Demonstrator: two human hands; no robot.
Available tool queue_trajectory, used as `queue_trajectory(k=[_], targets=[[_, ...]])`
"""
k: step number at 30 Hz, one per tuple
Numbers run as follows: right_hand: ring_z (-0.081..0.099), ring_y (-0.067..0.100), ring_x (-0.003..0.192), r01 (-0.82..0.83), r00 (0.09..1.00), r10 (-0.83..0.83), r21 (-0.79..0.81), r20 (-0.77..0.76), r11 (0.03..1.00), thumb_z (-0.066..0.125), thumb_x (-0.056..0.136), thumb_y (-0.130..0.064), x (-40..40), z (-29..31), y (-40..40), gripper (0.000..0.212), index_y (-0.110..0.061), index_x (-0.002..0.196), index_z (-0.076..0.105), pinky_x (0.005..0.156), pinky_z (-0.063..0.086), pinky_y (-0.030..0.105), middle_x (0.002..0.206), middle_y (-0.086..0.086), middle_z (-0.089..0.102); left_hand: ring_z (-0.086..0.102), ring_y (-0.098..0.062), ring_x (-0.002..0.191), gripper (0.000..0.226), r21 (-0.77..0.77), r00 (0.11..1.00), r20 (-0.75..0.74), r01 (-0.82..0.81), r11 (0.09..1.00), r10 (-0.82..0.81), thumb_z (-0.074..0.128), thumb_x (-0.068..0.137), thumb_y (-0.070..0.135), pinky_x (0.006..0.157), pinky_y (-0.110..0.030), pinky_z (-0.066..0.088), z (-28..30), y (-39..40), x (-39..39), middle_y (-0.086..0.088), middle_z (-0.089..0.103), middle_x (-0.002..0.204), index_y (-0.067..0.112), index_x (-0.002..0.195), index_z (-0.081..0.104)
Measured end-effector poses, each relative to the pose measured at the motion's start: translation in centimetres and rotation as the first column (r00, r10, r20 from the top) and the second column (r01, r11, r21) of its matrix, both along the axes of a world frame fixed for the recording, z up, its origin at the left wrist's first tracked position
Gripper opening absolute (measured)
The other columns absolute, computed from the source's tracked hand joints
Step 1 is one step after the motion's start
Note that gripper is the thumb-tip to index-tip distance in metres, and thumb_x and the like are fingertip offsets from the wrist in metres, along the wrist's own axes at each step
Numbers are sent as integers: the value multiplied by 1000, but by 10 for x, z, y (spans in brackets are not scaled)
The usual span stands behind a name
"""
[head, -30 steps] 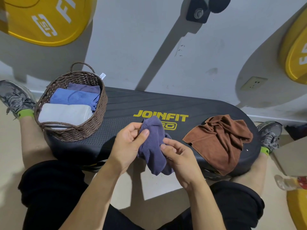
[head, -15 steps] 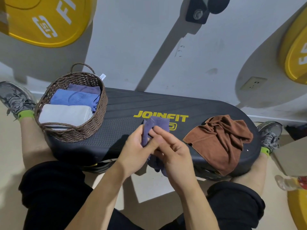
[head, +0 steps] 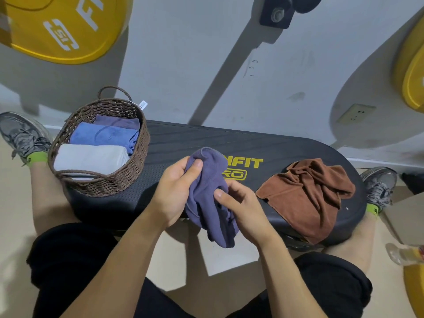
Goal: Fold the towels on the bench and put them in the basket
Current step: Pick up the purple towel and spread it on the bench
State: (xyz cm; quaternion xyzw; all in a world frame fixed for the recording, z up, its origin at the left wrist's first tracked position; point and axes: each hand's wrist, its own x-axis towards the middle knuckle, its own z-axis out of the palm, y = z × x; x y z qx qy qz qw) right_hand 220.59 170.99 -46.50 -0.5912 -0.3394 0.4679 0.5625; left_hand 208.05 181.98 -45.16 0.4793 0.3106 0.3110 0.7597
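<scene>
The black surface [head: 286,152] is the biggest thing here. Yellow letters on it read "NFIT" w/ "RO" in a box below; the start of both words is hidden behind the purple towel [head: 206,193]. A big yellow weight plate [head: 68,28] hangs on the wall above the surface's left end, w/ white letters "FI" & a logo, cut off at the top edge. Another yellow plate [head: 413,72] is cut off at the right edge.

The brown basket [head: 110,180] sits on the surface's left end, w/ a small white tag at its back rim, too small to read. Inside lie 3 folded towels: white [head: 89,158] in front, blue [head: 103,135] in the middle, purple at the back, mostly hidden.

A brown towel [head: 307,193] lies crumpled on the surface's right end, its front edge hanging over.

Both hands hold the purple towel over the surface's front edge, bunched up. The left hand [head: 176,191] pinches its top w/ thumb on the cloth. The right hand [head: 243,210] grips its lower part, thumb on top.

A gray shoe [head: 23,136] shows past each end of the surface.
</scene>
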Motion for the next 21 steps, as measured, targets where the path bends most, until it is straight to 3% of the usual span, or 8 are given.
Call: queue_trajectory(k=[4,7,9,11,13,17,19,21], targets=[[58,27,85,-52,998,52,-6,27,999,75,82,-21,14,3,9,40,10,99,57,77,46,44,96,38,58,54,-49,119,32,8,1000,-6,1,1000,-1,44,102,14,105,-63,39,11,20,8,-38,57,122,-9,120,55],[58,23,86,-154,986,158,-61,53,986,80,80,-20,30,3,13,36,6,97,62,77,46,45,91,27,62,66,-31,100,24,5,999,19,-42,999,42,46,101,13,87,-41,53,14,40,15,-23,68,109,-1,111,63],[58,19,84,-299,951,306,-133,39,945,82,80,-22,41,3,15,37,8,92,63,73,46,45,87,14,64,66,-24,90,21,12,999,14,-48,999,48,48,102,14,79,-33,53,12,55,20,-17,69,101,3,105,65],[57,17,83,-409,896,435,-218,87,886,84,78,-23,52,4,19,40,10,87,64,72,48,46,86,11,66,61,-25,92,19,57,996,-54,-69,996,72,51,101,17,84,-37,48,5,72,24,-17,66,99,5,100,66],[60,13,88,-430,865,474,-247,161,868,84,79,-18,69,6,24,30,6,91,69,83,53,46,92,8,71,60,-25,92,20,78,986,-131,-95,992,104,53,100,20,87,-43,47,-8,88,28,-18,66,99,8,95,67],[67,10,91,-323,918,355,-186,176,928,76,84,-5,103,7,37,19,0,102,71,82,55,25,100,1,74,60,-21,80,24,45,954,-225,-195,980,200,53,101,25,76,-37,48,-39,114,36,-8,67,84,13,83,65],[68,23,103,-209,974,217,-97,70,973,69,87,0,114,0,47,31,2,118,66,89,54,32,114,13,71,60,-20,77,25,17,941,-239,-244,970,241,52,101,26,74,-36,48,-52,124,42,-7,65,83,13,83,64],[64,30,98,-64,994,58,-67,-96,996,65,87,-5,120,-10,59,37,6,122,59,83,55,39,111,23,66,59,-21,81,24,-7,933,-237,-281,960,271,50,102,26,76,-38,47,-65,132,48,-10,64,86,11,88,62]])
